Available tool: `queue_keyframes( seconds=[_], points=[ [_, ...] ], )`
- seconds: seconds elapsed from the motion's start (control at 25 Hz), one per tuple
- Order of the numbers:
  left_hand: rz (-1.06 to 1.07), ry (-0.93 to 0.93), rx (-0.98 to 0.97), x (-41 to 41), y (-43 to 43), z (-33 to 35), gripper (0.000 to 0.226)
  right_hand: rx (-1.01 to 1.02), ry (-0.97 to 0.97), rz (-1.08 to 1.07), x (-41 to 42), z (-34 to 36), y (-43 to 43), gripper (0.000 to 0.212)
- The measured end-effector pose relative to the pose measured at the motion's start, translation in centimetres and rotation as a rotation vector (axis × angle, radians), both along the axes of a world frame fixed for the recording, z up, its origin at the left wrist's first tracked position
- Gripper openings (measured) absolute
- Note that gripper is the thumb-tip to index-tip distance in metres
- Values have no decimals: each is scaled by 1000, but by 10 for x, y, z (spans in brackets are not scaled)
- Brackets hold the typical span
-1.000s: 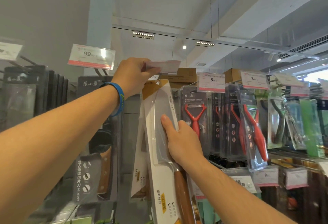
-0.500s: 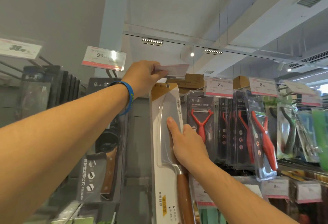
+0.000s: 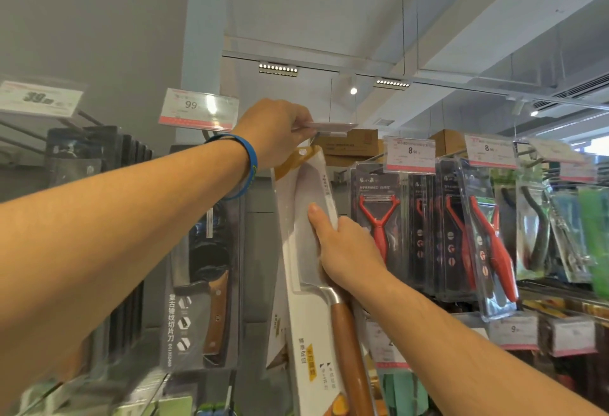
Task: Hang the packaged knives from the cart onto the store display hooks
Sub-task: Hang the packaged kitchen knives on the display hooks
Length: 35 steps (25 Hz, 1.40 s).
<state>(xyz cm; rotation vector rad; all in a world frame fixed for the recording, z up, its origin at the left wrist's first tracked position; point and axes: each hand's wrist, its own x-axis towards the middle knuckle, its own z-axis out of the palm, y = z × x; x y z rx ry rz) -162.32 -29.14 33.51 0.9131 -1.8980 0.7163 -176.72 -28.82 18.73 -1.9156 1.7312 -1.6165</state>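
Holding a packaged knife (image 3: 301, 333) nearly upright, handle down, the right hand (image 3: 346, 251) is gripping its edge; the left hand (image 3: 273, 132) is pinching the price tag (image 3: 333, 125) above; red peelers (image 3: 379, 218) are hanging alongside.

Both arms reach upward. The left grip (image 3: 276, 132), at 11 o'clock from the right grip (image 3: 346, 247), pinches a price tag (image 3: 333, 125). The right grip clasps the packaged knife (image 3: 306, 316), thumb straight.
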Motion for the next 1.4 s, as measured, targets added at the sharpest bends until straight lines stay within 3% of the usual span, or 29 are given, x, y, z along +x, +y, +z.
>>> queue_keyframes(
  seconds=[0.44, 0.68, 0.96, 1.12, 1.4],
  points=[
    [56, -59, -33, 1, 8, -2, 26, 55, -53, 22, -10, 22, 7, 77],
    [40, -42, -42, 2, 5, -6, 28, 44, -140, 36, -9, -5, -3, 75],
    [42, -87, -54, 3, -1, 7, 24, 3, 38, -14, -10, 19, 1, 65],
    [90, -128, -99, 3, 1, 8, 27, 126, -321, 190, -20, 17, 7, 57],
    [101, -134, -92, -6, 3, 12, 25, 54, -48, 8, -26, 25, 7, 62]
  ],
)
